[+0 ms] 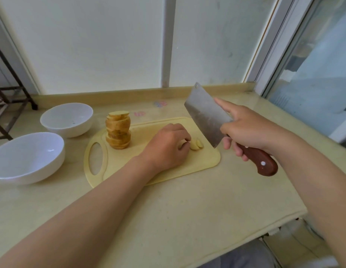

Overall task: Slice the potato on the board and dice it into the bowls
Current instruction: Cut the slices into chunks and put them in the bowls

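A pale yellow cutting board (pixel 207 161) lies on the counter. A stack of potato slices (pixel 118 129) stands upright at the board's left, near its handle hole. My left hand (pixel 166 147) rests on the board with curled fingers holding down a few potato pieces (pixel 196 145) at its fingertips. My right hand (pixel 249 130) grips the brown wooden handle of a cleaver (pixel 207 115), index finger laid along the blade. The blade is raised above the board's right end, just right of the pieces. Two white bowls, a far one (pixel 66 118) and a near one (pixel 27 157), sit left of the board.
The beige counter (pixel 168 209) ends at a front edge on the lower right. A raised lip and white wall panels run behind the board. A dark metal rack (pixel 5 105) stands at the far left. A window frame (pixel 274 45) borders the right side.
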{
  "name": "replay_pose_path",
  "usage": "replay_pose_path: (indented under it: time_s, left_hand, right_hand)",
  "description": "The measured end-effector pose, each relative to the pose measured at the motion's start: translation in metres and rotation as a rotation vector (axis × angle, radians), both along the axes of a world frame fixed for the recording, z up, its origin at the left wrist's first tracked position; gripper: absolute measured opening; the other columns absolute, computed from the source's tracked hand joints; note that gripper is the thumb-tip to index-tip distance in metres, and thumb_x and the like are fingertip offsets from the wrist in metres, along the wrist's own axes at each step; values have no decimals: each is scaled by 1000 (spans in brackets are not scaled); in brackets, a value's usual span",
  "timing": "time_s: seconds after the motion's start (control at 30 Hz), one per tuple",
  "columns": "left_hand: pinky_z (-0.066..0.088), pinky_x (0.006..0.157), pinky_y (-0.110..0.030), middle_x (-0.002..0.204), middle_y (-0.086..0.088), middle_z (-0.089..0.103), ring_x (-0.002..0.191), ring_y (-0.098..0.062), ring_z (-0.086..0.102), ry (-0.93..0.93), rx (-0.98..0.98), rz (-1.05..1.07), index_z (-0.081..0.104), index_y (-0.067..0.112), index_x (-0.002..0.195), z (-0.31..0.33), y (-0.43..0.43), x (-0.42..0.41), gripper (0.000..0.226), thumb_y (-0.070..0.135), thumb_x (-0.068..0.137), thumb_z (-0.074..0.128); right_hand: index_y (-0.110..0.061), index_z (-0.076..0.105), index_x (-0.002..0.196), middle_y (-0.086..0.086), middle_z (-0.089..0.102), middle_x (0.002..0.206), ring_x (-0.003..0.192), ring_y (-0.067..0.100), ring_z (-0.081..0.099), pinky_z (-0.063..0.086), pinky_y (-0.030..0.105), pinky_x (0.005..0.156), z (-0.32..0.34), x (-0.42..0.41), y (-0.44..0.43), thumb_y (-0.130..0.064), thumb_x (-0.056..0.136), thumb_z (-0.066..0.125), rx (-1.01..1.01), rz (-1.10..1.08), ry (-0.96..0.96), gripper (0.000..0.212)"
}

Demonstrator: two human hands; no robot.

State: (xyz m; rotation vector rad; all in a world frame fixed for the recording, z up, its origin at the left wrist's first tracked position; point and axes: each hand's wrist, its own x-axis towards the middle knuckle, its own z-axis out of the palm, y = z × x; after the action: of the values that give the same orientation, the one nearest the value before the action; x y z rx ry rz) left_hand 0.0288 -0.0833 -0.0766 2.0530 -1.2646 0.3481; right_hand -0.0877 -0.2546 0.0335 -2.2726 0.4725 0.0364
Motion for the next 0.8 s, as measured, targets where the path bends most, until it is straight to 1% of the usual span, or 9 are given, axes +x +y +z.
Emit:
replay_pose_path:
  time_s: [0.1,0.2,0.27,0.33,0.37,0.43,0.57,0.7,0.8]
  left_hand:
    - [52,85,-39,103,-4,69,96,-25,61,2,47,3,72,9,99,-1,-1,0,19,13,81,67]
    - [48,96,-45,115,-6,69,111,-27,61,-36,139,-11,68,11,118,-1,-6,3,36,16,83,62]
    - [38,107,-48,117,0,67,115,-23,58,20,243,-32,61,19,129,0,-9,4,41,18,89,56]
    - [27,114,-49,120,7,66,117,-16,56,67,303,-41,59,27,132,3,-12,3,39,19,93,53]
    - [27,113,-50,120,9,67,116,-15,57,64,292,-46,62,28,129,3,-12,3,38,19,93,55]
    - [39,104,-50,111,10,71,106,-17,63,27,239,-54,68,26,121,4,-11,2,34,22,89,57]
    - [49,85,-41,94,3,73,88,-22,62,60,189,-26,71,21,112,8,-12,-1,26,23,88,62]
    - [49,85,-36,92,4,68,84,-17,59,101,187,-2,69,19,115,11,-13,-3,29,24,87,67]
    - [52,80,-36,92,2,66,79,-15,61,170,168,-3,69,16,110,13,-11,-2,27,23,85,72]
  right_hand:
    - [-63,20,155,18,68,74,44,21,56,53,35,49,-4,-9,-6,-3,96,40,-1,-14,1,87]
    - [-63,19,155,19,68,76,43,21,55,53,35,49,-11,-16,-8,-4,98,40,3,-15,30,85]
    - [-66,20,153,20,68,78,43,21,55,53,35,48,-14,-20,-9,-4,98,40,10,-16,42,85]
    - [-67,20,153,19,68,76,44,21,55,53,35,49,-16,-23,-10,-5,98,39,15,-19,50,84]
    - [-66,20,153,19,68,76,44,21,55,52,35,49,-16,-25,-10,-5,99,40,17,-17,55,84]
    - [-65,19,155,19,68,77,44,22,56,52,34,48,-17,-26,-10,-6,100,40,18,-9,68,83]
    - [-63,18,156,21,67,79,43,21,55,50,32,45,-17,-30,-8,-5,99,38,21,18,94,84]
    - [-64,15,156,20,68,83,44,20,57,52,32,46,-17,-32,0,-7,99,37,-8,48,115,84]
    - [-64,14,156,19,69,86,44,18,58,53,32,47,-17,-27,5,-8,99,37,-38,63,118,83]
